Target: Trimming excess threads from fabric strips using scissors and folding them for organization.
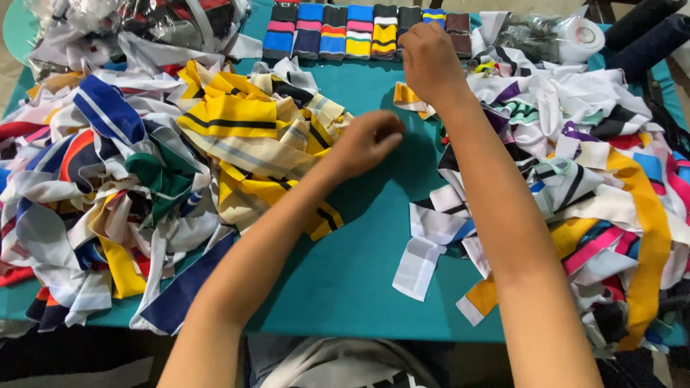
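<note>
The person's left hand hangs over the bare teal table covering, its fingers curled inward and pinched together; whether it grips anything cannot be told. It sits just beside the heap of yellow, cream and black striped fabric strips. The right hand reaches farther forward, knuckles up and fingers bent down, closing on a small yellow and white fabric piece at the edge of the right-hand pile of white, purple, green and orange fabric strips. Just beyond the right hand stands a neat row of folded striped fabric bands in blue, pink, yellow and black. A larger tangle of blue, white, red and green strips covers the table's left side. A white tape roll lies at the far right corner.
</note>
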